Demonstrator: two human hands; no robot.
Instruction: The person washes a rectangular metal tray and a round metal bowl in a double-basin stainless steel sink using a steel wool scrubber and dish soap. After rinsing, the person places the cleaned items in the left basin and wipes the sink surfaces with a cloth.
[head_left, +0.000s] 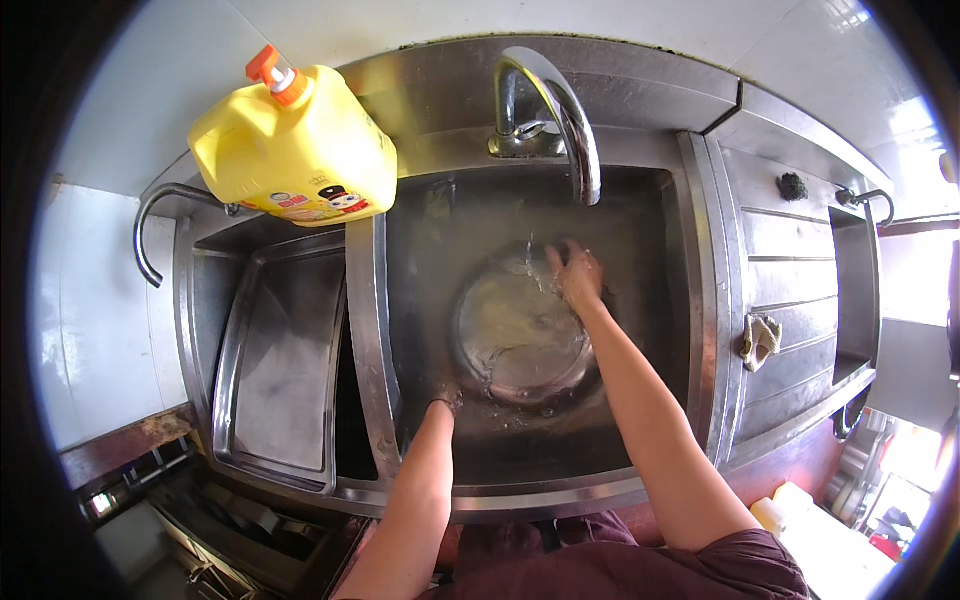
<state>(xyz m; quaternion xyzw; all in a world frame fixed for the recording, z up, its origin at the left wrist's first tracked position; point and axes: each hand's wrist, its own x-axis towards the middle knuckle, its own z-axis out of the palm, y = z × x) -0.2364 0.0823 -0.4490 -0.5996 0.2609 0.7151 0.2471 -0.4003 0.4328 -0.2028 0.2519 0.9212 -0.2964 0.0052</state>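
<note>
A round metal vessel (525, 322) lies under cloudy water in the middle of a deep stainless steel sink (679, 300). My right hand (577, 274) is at its upper right rim, fingers spread and partly in the water. At the vessel's lower left, my left hand (448, 391) is under the murky water, so its fingers and any grip are hidden. A curved chrome faucet (551, 97) arches over the back of the sink.
A large yellow pump jug (300, 150) stands at the back left. Left of it is another faucet (150, 225); below, a rectangular steel pan (289, 360) rests in the side basin. A cloth (761, 341) and dark scouring pad (793, 187) lie on the ribbed drainboard (791, 281).
</note>
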